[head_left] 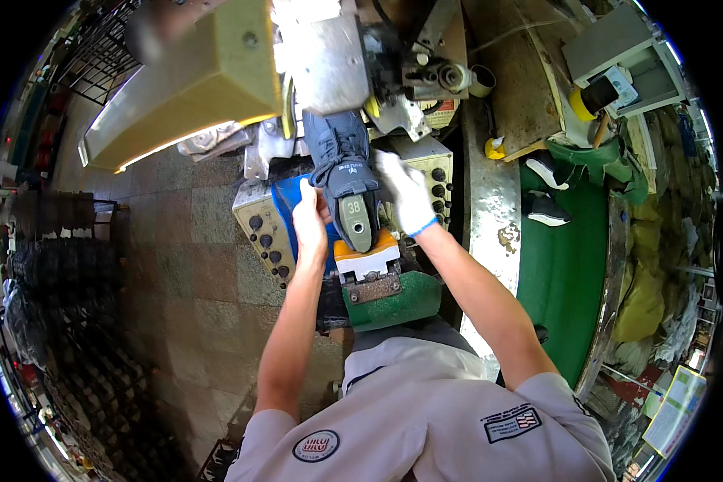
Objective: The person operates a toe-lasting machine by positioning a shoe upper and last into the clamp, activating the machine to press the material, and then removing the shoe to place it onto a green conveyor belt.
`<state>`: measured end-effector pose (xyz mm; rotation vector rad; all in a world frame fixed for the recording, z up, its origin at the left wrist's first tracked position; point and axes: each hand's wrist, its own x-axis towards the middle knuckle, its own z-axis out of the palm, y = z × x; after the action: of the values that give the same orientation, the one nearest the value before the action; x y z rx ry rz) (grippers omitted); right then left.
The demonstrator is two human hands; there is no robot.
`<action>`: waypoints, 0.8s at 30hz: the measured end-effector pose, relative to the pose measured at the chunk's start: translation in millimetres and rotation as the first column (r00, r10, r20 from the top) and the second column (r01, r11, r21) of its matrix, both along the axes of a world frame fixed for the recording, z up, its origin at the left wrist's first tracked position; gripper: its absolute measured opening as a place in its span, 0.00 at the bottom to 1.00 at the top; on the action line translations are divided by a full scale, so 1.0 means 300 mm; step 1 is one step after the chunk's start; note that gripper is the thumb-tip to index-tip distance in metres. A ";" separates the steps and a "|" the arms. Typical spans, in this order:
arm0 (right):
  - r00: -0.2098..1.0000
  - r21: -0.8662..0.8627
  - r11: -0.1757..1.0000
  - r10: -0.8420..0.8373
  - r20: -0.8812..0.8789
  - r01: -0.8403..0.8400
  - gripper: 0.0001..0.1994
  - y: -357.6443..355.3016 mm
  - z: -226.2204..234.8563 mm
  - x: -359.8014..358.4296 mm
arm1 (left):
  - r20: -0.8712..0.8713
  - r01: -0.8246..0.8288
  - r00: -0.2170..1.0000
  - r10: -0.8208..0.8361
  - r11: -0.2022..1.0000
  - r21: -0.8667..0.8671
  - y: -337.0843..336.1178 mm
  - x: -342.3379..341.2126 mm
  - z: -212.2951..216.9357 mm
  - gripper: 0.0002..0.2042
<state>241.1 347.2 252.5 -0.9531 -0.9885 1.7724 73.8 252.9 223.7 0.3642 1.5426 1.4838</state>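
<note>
The laced dark shoe, last already inside, remains under the metal plate, seemingly unfinished. Whether the left hand's or blurred right hand's fingers grip it, one cannot tell.

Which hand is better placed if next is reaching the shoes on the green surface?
Probably the right hand: it's nearer the black-and-white shoes on the green surface. The left hand is farther off, at the left side of the dark shoe in the machine.
</note>
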 end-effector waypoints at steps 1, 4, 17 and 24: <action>1.000 -0.030 1.000 -0.005 -0.013 0.005 0.26 -0.023 0.030 0.053 | 0.034 -0.083 0.996 0.084 0.996 -0.016 -0.057 0.018 0.020 0.27; 0.996 -0.056 0.997 -0.049 -0.069 0.046 0.30 -0.094 0.000 0.299 | -0.281 -0.102 0.958 0.058 0.985 -0.142 -0.291 0.040 -0.255 0.24; 0.939 -0.249 0.944 -0.130 0.318 0.215 0.27 -0.334 -0.144 0.764 | -0.886 -0.038 0.323 -0.332 0.931 -0.362 -0.521 0.341 -0.841 0.20; 0.971 -0.225 0.968 -0.054 0.234 0.108 0.25 -0.262 -0.085 0.740 | -0.463 0.180 0.700 -0.543 0.762 -0.622 -0.483 0.174 -0.373 0.42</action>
<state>463.1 268.7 226.9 -1.3518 -0.8748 1.7663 126.0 107.9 111.9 0.8436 2.1626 0.5463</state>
